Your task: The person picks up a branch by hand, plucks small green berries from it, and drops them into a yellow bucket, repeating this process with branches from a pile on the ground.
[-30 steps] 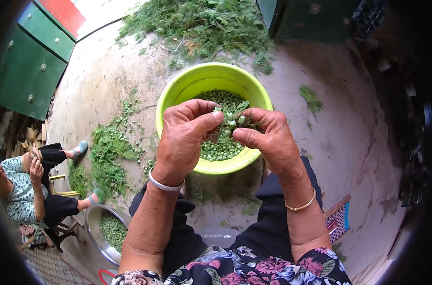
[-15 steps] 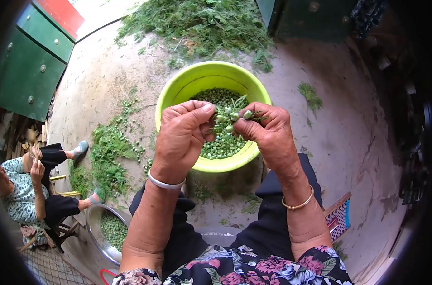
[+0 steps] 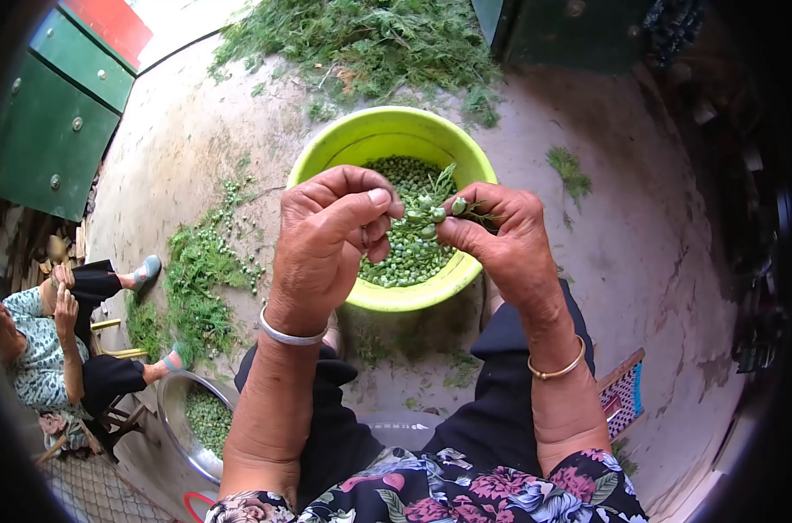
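Observation:
My right hand (image 3: 500,235) pinches a small green sprig (image 3: 433,209) with several pale green round pods, over the yellow-green tub (image 3: 396,301). To the left of the sprig, my left hand (image 3: 335,231) has its fingers curled, thumb and forefinger pressed together; whatever it holds, if anything, is hidden. A small gap separates its fingertips from the pods. Inside the tub lie many green pods (image 3: 405,261), partly hidden behind both hands.
Feathery green plants (image 3: 361,44) are heaped beyond the tub, with a smaller pile (image 3: 200,279) at left. A metal basin (image 3: 171,418) holds more pods. Another person (image 3: 52,349) sits at far left. A woven seat (image 3: 621,397) stands at right.
My left hand has drawn slightly left and up, away from the sprig. My right hand has shifted a little right with the sprig, and the gap between the hands has widened.

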Available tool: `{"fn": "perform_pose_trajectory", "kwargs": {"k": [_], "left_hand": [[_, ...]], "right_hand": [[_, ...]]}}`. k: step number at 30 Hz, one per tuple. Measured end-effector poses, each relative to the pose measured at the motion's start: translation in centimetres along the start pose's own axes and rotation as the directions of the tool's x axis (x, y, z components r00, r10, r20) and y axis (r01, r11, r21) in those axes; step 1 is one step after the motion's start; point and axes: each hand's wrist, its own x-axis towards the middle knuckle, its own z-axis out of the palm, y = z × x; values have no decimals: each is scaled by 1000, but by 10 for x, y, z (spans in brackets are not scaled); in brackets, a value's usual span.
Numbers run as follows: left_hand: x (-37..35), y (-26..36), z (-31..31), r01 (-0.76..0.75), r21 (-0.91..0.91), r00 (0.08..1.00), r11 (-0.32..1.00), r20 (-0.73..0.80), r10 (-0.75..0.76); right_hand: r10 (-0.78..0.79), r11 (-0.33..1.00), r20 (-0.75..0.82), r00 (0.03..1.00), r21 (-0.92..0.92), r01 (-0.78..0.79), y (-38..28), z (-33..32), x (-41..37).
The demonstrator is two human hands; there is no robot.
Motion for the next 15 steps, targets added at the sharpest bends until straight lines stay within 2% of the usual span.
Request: {"fn": "perform_pose_trajectory", "kwargs": {"k": [1, 3, 4, 5, 7, 11, 12, 13, 14, 15], "left_hand": [[0, -1, 1, 0, -1, 1000, 1000, -1, 0], [1, -1, 1, 46, 180, 999, 983, -19, -43], [1, -3, 5, -4, 336, 999, 942, -49, 21], [1, -5, 6, -2, 337, 999, 941, -50, 20], [1, -9, 5, -27, 526, 999, 850, -6, 36], [2, -10, 2, 28, 388, 1000, 921, -7, -27], [2, -9, 1, 30, 388, 1000, 921, -7, -30], [2, -8, 1, 142, 182, 989, 973, 10, -146], [2, -8, 1, 256, -30, 966, 966, 52, -254], [2, -11, 1, 257, -31, 965, 966, 53, -255]], "right_hand": [[-14, 1000, -3, 1000, -20, 13, 0, 1, 0], [-10, 999, 3, 1000, -36, 10, -2, 3, 1], [-5, 999, 8, 1000, -52, 5, -3, 4, 1], [-4, 999, 8, 1000, -50, 4, -2, 5, 1], [-41, 997, 35, 999, -65, 43, 1, 7, 2], [-46, 994, 44, 998, -99, 50, 1, 7, 3], [-18, 999, 37, 999, -34, 19, 1, 5, 2], [11, 999, 31, 999, 30, -11, 1, 4, 2], [12, 999, 30, 999, 29, -13, 0, 3, 2], [47, 978, 89, 995, 197, -64, -1, 3, 2]]}}
